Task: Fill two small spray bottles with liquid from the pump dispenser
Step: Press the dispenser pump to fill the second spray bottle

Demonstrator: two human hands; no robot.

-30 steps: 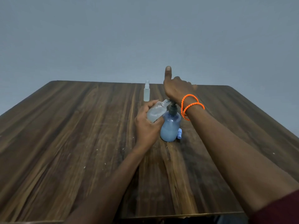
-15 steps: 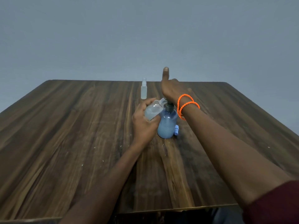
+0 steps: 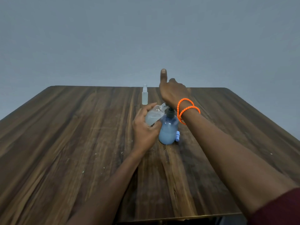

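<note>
Head view: capped spray bottle [image 3: 144,96] stands beyond pump dispenser [image 3: 168,129].

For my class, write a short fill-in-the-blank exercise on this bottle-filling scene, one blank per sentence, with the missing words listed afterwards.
1. The left hand holds a small clear bottle tilted toward the ______ pump dispenser.
2. The right hand is over the pump, and its wrist wears two ______ bracelets.
3. A second spray bottle stands ______ farther back on the wooden table.
4. A small blue cap lies on the table to the ______ of the dispenser.

Missing words: blue; orange; upright; right
</note>
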